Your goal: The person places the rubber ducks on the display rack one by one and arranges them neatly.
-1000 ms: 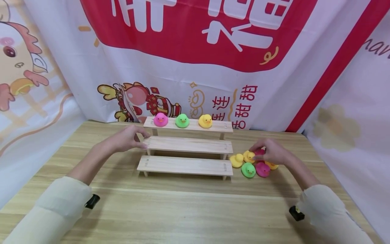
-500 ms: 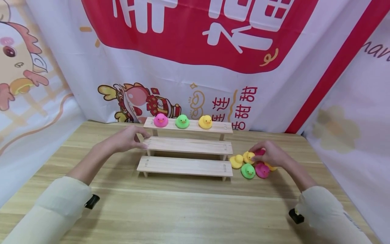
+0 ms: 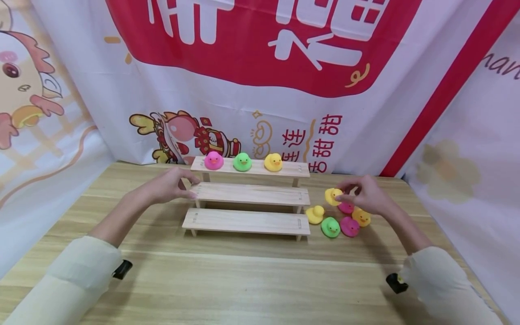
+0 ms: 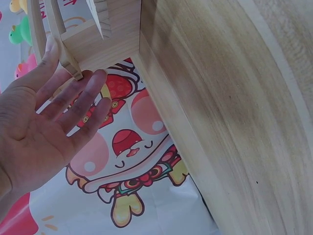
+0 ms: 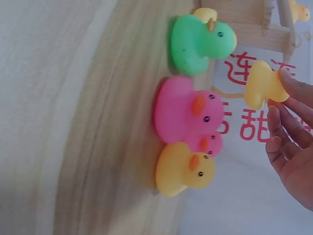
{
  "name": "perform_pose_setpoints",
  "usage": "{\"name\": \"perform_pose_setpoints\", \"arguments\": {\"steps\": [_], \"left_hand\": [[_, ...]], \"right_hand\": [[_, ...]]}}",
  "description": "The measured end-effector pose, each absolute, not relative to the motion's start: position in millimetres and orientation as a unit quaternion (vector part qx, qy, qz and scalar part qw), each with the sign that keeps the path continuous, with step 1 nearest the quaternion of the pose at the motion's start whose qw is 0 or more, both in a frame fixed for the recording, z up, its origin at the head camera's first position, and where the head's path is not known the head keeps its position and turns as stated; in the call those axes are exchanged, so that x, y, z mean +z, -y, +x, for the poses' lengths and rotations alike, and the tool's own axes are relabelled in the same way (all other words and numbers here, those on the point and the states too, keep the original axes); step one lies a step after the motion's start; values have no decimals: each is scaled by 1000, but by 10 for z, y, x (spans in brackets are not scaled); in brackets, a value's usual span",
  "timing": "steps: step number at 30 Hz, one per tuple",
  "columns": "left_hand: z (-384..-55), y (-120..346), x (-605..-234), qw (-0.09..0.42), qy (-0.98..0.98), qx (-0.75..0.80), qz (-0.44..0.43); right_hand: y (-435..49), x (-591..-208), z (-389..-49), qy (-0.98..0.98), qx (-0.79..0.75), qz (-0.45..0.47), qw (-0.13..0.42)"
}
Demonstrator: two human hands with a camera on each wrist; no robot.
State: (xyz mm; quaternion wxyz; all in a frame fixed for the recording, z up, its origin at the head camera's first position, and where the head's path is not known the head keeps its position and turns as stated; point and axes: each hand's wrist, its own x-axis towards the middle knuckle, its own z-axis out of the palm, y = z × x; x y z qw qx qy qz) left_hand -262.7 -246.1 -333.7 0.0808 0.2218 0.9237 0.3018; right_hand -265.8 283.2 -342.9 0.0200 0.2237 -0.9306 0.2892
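A person's right hand (image 3: 363, 194) is pinching a yellow duck (image 5: 264, 85) between thumb and fingertips, with the other fingers curving loosely below in the right wrist view. The left hand (image 3: 172, 184) is gripping the left end of a three-tier wooden stand at its middle shelf (image 3: 248, 193), the thumb lying along the wood and the remaining fingers spreading outward.

The pinched duck is hanging off the table at the left of the right hand, a gap separating it from the right end of the middle shelf. Below it, five more toys are sitting in a cluster: a second yellow duck (image 3: 315, 215) just beside the right end of the bottom shelf (image 3: 248, 221), a green duck (image 3: 331, 227) in front, a near pink duck (image 3: 350, 226), a far pink duck (image 3: 346, 207) partly hidden by the hand, and an orange-yellow duck (image 3: 361, 217) at the right.

On the top shelf (image 3: 290, 168), pink, green and yellow ducks are standing in a row from left to centre-right. The wooden table (image 3: 260, 289) is stretching widely in front of the stand, and a printed cloth (image 3: 365, 126) is rising behind its far edge.
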Motion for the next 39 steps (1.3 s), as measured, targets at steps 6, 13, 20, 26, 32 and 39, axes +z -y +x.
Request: {"name": "perform_pose_setpoints", "arguments": {"steps": [6, 13, 20, 26, 32, 39], "left_hand": [[-2634, 2473, -3344, 81, -924, 301, 220], [-2644, 2483, -3360, 82, -925, 300, 218], [-2636, 2477, -3352, 86, -925, 300, 215], [-2640, 2467, -3352, 86, -926, 296, 218], [-2637, 2474, -3347, 82, -927, 292, 219], [-2638, 2486, -3359, 84, -924, 299, 223]], "right_hand": [[-2769, -3332, -2633, 929, 297, 219, 28], [-2642, -3223, -2581, 926, 304, 222, 13], [-2499, -3184, -2552, 916, 320, 242, 11], [-2381, -3175, -2528, 902, 333, 274, 22], [-2250, -3165, -2526, 892, 347, 288, 19], [-2101, -3160, -2533, 880, 362, 308, 5]]}}
